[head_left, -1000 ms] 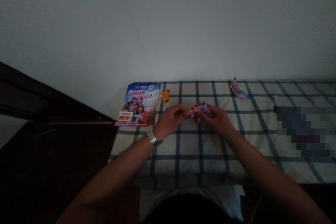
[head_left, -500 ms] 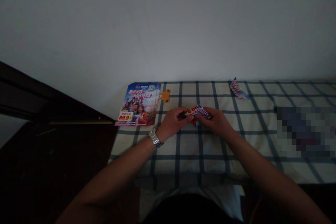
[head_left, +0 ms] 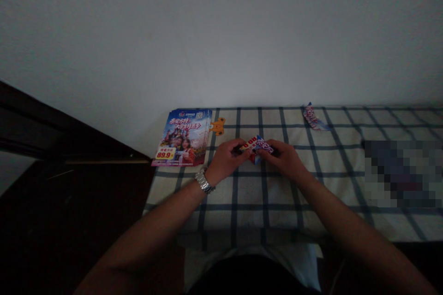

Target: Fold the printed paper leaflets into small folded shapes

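Folded flyer (head_left: pixel 256 146): glossy printed paper, red, white and blue, already creased into a small compact shape. It is held just above the checked cloth (head_left: pixel 249 193), in the middle of the view.

- Hold: left hand (head_left: pixel 224 162) pinches the left end between thumb and fingertips. Right hand (head_left: pixel 285 159) pinches the right end the same way, fingers curled over the top. The two hands nearly touch.
- Handling, as judged: very light. Thin, but stiffened where the layers stack. The coated surface is likely slick. It creases for good and tears at the edges, so it is best gripped on the folded edges or corners with the fingertips.
- Nearby: stack of flyers (head_left: pixel 182 137) lying flat to the left, well apart. A second folded piece (head_left: pixel 313 117) lies by the wall to the right.
- Worn: metal wristwatch (head_left: pixel 203 181) on the left wrist.
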### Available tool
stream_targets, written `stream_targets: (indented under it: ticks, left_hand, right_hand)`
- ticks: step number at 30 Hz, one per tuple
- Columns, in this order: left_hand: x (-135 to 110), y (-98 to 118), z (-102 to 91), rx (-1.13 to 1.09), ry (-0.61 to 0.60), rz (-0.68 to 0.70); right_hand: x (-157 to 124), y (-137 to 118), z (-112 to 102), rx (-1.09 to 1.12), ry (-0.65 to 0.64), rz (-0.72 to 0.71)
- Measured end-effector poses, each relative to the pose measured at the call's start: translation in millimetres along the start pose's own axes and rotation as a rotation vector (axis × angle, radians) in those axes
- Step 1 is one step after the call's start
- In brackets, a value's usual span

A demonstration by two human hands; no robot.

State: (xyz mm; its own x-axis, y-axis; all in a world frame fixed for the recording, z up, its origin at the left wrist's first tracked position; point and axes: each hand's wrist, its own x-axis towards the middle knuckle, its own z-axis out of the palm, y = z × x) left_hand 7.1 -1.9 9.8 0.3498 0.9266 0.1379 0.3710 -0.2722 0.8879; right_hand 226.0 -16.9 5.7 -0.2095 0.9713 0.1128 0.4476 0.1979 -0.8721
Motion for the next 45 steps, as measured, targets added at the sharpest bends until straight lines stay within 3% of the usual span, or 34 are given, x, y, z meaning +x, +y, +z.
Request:
stream_targets:
  ticks: [8, 19, 29, 45]
  left_hand:
    - [-2.1, -1.0, 2.7, 0.007, -0.045, 0.059]
    - [-2.2, -1.3, 2.4, 0.035, -0.057, 0.038]
    - [0.2, -4.9, -2.8, 0.037, 0.003, -0.004]
    - [1.6, -3.4, -5.8, 0.061, 0.031, 0.019]
  right_hand:
    - [-1.1, -0.2, 0.8, -0.034, -0.013, -0.016]
    - [-1.9, -1.1, 1.5, -0.060, -0.035, -0.034]
    - [-0.9, -1.6, -2.0, 0.094, 0.000, 0.001]
    - [1.0, -0.8, -5.5, 0.111, -0.040, 0.012]
